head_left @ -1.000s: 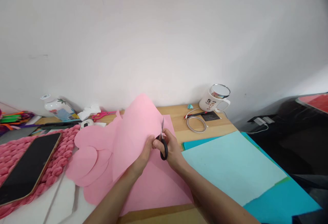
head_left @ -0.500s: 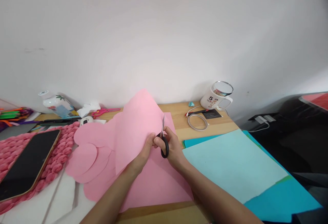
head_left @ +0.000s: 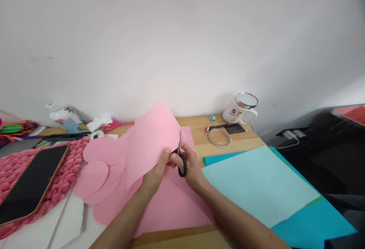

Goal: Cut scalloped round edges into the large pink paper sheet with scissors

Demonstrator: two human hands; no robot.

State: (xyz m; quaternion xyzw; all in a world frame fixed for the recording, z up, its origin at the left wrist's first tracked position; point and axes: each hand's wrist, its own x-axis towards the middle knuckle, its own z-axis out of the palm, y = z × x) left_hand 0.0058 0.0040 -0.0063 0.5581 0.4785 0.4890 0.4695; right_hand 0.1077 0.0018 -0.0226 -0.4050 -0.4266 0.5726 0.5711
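Note:
In my right hand [head_left: 189,164] is a pair of scissors [head_left: 183,165] with black handles, its blades pointing up and away at the paper's right edge. My left hand [head_left: 159,169] pinches the lower right part of a raised sheet of pink paper [head_left: 154,138], close beside the scissors. The fingertips of both hands nearly meet. Below them lies another pink sheet [head_left: 173,207] flat on the table. Several rounded pink paper cutouts [head_left: 92,176] overlap to the left of my left hand.
A phone [head_left: 31,180] lies on a pink braided mat [head_left: 67,171] at left. Behind are a bottle [head_left: 65,118] and pink scissors [head_left: 116,125]. A white mug [head_left: 239,110], a coiled cable [head_left: 219,138] and light blue paper [head_left: 262,184] are to the right.
The raised pink sheet has tilted slightly, its lower left corner lifting away from the cutouts. Both hands keep their hold and have barely moved. The view has shifted a little.

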